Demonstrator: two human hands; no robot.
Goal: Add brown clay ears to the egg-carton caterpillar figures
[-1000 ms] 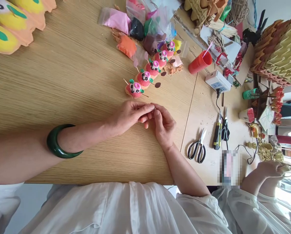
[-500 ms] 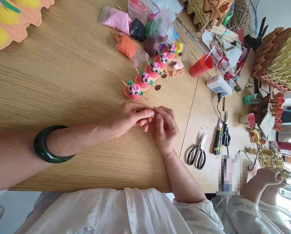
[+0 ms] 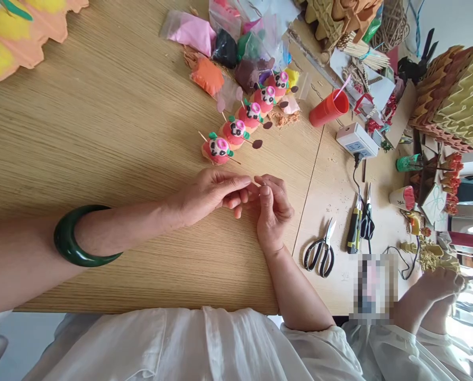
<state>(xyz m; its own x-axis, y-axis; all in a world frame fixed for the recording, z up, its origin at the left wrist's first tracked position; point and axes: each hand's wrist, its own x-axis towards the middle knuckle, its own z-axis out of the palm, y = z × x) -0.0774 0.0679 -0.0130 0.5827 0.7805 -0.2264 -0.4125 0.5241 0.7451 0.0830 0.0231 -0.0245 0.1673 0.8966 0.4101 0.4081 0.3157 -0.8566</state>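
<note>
Over the wooden table (image 3: 113,159), my left hand (image 3: 216,193), with a dark green bangle (image 3: 86,235) on its wrist, is closed in a pinch. Facing it, my right hand (image 3: 274,209) has its thumb pressed against the bent index finger. The fingertips of both hands almost meet; whatever lies between them is too small or hidden to make out. Just beyond stands a row of several small red clay figures (image 3: 217,149) with white faces, pink snouts and green bits. Thin sticks poke out of them, most tipped with a flat brown or pinkish oval (image 3: 257,144).
Bagged coloured clay (image 3: 208,75) lies behind the figures. To the right are a red cup (image 3: 328,108), a power strip (image 3: 356,140), scissors (image 3: 319,248) and pliers (image 3: 366,214). Egg-carton pieces (image 3: 456,95) stand farther right. Another person's hand (image 3: 445,283) shows at lower right.
My right hand has shifted slightly right and down, and its thumb has come up against the index finger. A small gap has opened between the two hands' fingertips. The left hand barely moved.
</note>
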